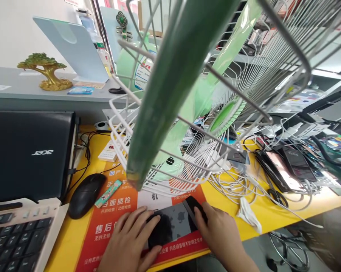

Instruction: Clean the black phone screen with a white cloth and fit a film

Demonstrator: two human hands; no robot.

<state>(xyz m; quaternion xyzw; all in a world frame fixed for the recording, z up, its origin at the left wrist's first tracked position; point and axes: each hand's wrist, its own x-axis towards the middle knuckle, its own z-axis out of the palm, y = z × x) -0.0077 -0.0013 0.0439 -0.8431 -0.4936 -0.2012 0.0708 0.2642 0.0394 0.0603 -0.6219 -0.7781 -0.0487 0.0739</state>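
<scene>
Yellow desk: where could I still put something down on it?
Bare yellow desk lies between the keyboard and the red mat. Right of the fan, cables and phones crowd it. Both hands rest on a tablet.

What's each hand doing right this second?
Left hand: open, flat, fingers spread on the dark phone.
Right hand: fingers curled at the phone's right edge; a firm grip cannot be told.

Yellow desk (pixel 272 219) – grey counter (pixel 23 94) behind, white wall (pixel 11 30), daylight.
</scene>
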